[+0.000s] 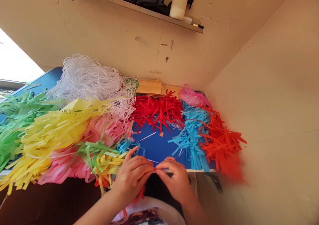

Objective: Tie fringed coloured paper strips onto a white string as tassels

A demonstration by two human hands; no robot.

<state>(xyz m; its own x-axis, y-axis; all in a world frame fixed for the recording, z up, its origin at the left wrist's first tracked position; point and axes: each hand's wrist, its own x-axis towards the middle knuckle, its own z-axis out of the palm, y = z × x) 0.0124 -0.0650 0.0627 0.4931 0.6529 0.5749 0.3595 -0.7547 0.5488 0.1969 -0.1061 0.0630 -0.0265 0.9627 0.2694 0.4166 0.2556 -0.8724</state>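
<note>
My left hand [136, 173] and my right hand [175, 178] meet at the table's front edge, thumbs and forefingers pinched close together. A small piece of a red strip [156, 168] shows between the fingertips. Thin white string [153, 161] runs between the two hands, and a white end [179, 154] sticks out beyond my right knuckles. The left little finger points up and away. Below the left hand, more red strips [141, 193] hang over my lap, partly hidden. Left of that hand lie green strips [96, 152] and smaller yellow strips [109, 162].
Piles of yellow strips [57, 128], pink strips [69, 165] and white string [89, 78] cover the left side. Red strips [159, 108] lie behind, with blue strips [195, 132] and orange-red strips [221, 142] on the right. A shelf [149, 14] holds a white bottle [179, 2].
</note>
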